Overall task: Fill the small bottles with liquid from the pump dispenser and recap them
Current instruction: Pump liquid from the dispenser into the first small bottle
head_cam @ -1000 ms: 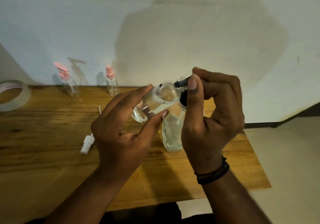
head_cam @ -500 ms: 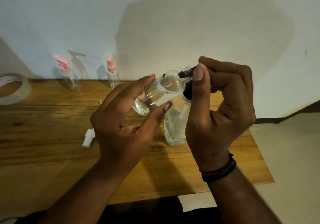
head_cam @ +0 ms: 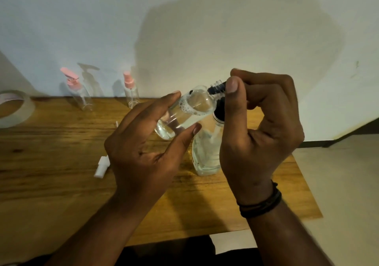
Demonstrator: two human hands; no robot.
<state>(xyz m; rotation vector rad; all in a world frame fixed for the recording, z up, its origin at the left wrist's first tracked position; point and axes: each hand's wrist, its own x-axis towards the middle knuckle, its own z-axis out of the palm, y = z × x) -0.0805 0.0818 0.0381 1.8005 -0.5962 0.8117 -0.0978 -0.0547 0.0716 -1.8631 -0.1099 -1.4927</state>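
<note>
My left hand (head_cam: 143, 152) holds a small clear bottle (head_cam: 184, 113) between fingers and thumb, tilted with its neck up to the right; it holds clear liquid with bubbles. My right hand (head_cam: 258, 130) grips the black pump head (head_cam: 217, 87) of the clear dispenser (head_cam: 207, 152), whose nozzle sits in the small bottle's threaded neck. The dispenser stands on the wooden table (head_cam: 61, 183) behind my right hand. A white cap (head_cam: 101, 166) lies on the table left of my left hand.
Two small clear bottles with pink tops, a pump one (head_cam: 79, 93) and a spray one (head_cam: 130, 91), stand at the table's back edge by the wall. A tape roll (head_cam: 18, 107) lies at the far left. The table's right edge drops to the floor.
Both hands with the small bottle and pump head keep their grip and barely shift; the view drifted slightly. The small bottle holds a bit more foam.
</note>
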